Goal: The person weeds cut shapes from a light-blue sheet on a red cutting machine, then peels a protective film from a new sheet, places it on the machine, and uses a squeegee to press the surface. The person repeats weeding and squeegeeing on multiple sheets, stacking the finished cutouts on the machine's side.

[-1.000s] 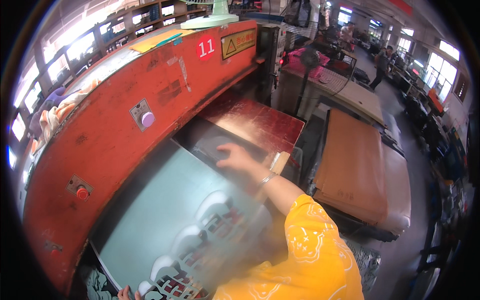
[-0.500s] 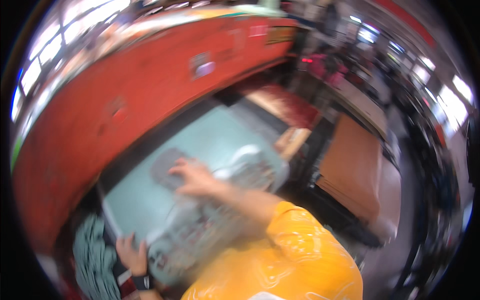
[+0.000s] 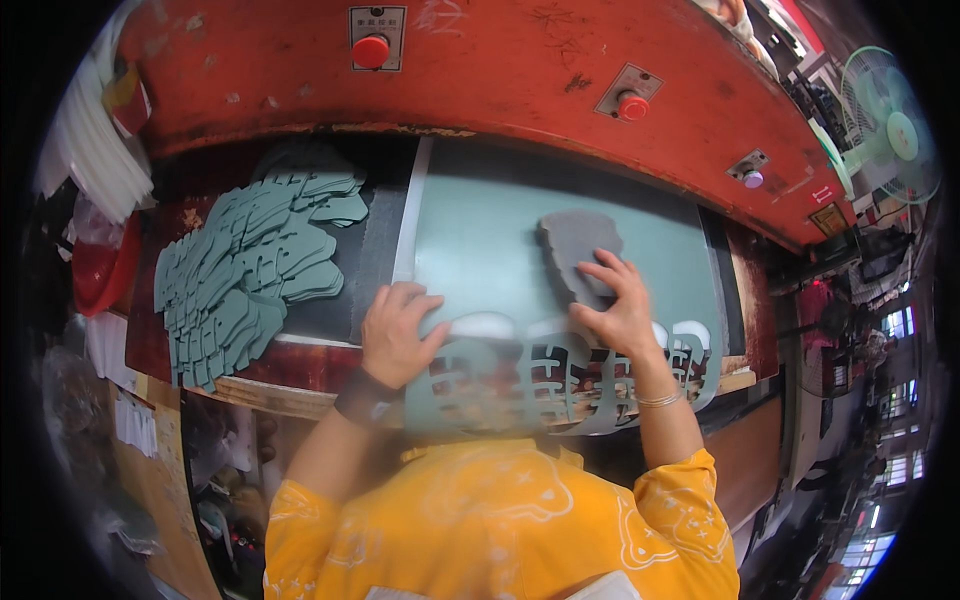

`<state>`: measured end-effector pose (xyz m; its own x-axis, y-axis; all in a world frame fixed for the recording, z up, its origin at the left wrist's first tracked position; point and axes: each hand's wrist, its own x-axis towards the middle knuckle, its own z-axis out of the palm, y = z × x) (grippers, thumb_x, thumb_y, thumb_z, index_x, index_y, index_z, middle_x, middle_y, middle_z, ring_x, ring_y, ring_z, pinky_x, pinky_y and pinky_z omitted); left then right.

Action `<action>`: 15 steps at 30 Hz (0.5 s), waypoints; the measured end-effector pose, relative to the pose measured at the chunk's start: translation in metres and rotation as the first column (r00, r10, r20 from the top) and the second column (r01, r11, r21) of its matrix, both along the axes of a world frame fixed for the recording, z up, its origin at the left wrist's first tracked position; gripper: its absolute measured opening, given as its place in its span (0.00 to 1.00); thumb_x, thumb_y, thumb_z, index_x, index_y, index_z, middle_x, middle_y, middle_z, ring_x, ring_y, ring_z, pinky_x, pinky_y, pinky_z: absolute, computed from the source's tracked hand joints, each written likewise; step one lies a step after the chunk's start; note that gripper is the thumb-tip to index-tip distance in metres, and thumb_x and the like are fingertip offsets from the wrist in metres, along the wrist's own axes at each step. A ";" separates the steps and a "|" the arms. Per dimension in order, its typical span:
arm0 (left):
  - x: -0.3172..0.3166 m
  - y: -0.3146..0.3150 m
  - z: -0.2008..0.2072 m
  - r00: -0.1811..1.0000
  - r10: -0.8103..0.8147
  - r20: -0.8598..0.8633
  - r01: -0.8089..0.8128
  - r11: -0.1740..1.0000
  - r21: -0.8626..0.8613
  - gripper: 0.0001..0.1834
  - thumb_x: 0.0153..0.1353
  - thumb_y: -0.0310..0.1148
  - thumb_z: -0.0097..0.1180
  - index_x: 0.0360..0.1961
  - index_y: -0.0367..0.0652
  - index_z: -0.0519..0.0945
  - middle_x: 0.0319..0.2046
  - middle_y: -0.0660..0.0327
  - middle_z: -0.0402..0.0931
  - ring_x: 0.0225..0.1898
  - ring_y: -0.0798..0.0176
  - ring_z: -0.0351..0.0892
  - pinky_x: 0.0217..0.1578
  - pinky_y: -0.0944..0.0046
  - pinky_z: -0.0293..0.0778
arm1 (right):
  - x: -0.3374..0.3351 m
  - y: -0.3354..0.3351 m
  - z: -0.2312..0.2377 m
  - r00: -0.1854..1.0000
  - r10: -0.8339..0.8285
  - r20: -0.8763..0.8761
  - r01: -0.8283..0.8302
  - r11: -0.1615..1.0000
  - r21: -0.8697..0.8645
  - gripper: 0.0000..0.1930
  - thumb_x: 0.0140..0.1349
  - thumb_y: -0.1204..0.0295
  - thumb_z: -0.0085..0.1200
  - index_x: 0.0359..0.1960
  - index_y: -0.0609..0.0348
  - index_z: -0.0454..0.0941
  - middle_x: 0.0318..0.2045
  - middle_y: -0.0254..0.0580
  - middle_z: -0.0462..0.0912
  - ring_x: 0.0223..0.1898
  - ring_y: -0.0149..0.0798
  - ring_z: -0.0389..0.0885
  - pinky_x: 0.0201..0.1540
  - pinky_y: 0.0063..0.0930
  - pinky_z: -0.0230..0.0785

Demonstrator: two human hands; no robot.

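Observation:
A pale green sheet (image 3: 470, 230) lies across the work surface under the red machine beam. Its near strip is cut into openings and hangs over the front edge. On it rests a dark grey cutting die (image 3: 572, 245) with a shaped outline. My right hand (image 3: 622, 305) grips the die's near right side, thumb at the near end and fingers curled over the top. My left hand (image 3: 398, 335) lies on the sheet's left edge with fingers spread, holding nothing.
Stacked green cut pieces (image 3: 250, 265) lie to the left. The red machine beam (image 3: 490, 80), with red buttons, spans the far side. A green fan (image 3: 895, 130) stands at far right; a red basin (image 3: 105, 260) is at far left.
My view has swung, so the stacked pieces now show fully at left. My right hand, earlier blurred with fingers apart beside the die, now grips its side. My left hand remains by the sheet's left edge.

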<state>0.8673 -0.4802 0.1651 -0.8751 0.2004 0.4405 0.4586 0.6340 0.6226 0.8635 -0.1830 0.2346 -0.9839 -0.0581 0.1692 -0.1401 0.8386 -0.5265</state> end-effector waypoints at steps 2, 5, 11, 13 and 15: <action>0.000 0.000 -0.003 1.000 0.012 0.016 -0.012 1.000 0.004 0.14 0.45 0.36 0.63 0.35 0.45 0.81 0.39 0.57 0.73 0.41 0.51 0.71 0.40 0.57 0.70 | -0.009 -0.027 0.000 1.000 0.026 0.009 -0.026 0.999 -0.029 0.26 0.38 0.65 0.63 0.45 0.47 0.80 0.58 0.48 0.69 0.59 0.60 0.62 0.63 0.50 0.52; 0.001 -0.001 -0.007 1.000 0.028 -0.005 -0.027 0.999 0.017 0.14 0.43 0.33 0.66 0.33 0.44 0.81 0.38 0.59 0.73 0.40 0.54 0.72 0.39 0.58 0.71 | -0.032 -0.066 -0.011 0.993 0.070 -0.100 -0.066 0.997 0.049 0.25 0.37 0.66 0.64 0.44 0.50 0.81 0.57 0.50 0.70 0.57 0.57 0.65 0.61 0.45 0.56; 0.002 -0.001 -0.009 0.999 0.033 0.016 -0.034 0.997 0.063 0.14 0.43 0.32 0.66 0.33 0.44 0.80 0.38 0.59 0.73 0.40 0.53 0.71 0.40 0.58 0.70 | -0.067 -0.105 -0.035 0.981 0.112 -0.158 -0.103 0.993 0.063 0.23 0.39 0.65 0.64 0.42 0.48 0.82 0.58 0.50 0.69 0.58 0.63 0.61 0.62 0.50 0.52; 0.002 -0.001 -0.008 0.999 0.030 0.028 -0.032 0.998 0.063 0.14 0.43 0.32 0.66 0.34 0.44 0.80 0.39 0.59 0.73 0.40 0.53 0.71 0.40 0.58 0.70 | -0.070 -0.110 -0.038 0.979 0.111 -0.171 -0.097 0.991 0.089 0.22 0.39 0.65 0.64 0.42 0.48 0.82 0.58 0.50 0.69 0.58 0.65 0.60 0.62 0.52 0.51; 0.001 -0.002 -0.006 0.999 0.026 0.043 -0.029 0.998 0.057 0.14 0.43 0.32 0.66 0.34 0.43 0.80 0.39 0.59 0.72 0.40 0.53 0.71 0.39 0.58 0.70 | -0.069 -0.111 -0.038 0.978 0.126 -0.164 -0.111 0.989 0.102 0.22 0.39 0.65 0.64 0.42 0.47 0.82 0.58 0.49 0.69 0.58 0.66 0.60 0.62 0.53 0.50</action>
<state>0.8687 -0.4821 0.1589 -0.8979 0.1510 0.4134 0.4140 0.6083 0.6771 0.7946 -0.2945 0.1965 -0.9266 -0.1954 0.3213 -0.3218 0.8542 -0.4085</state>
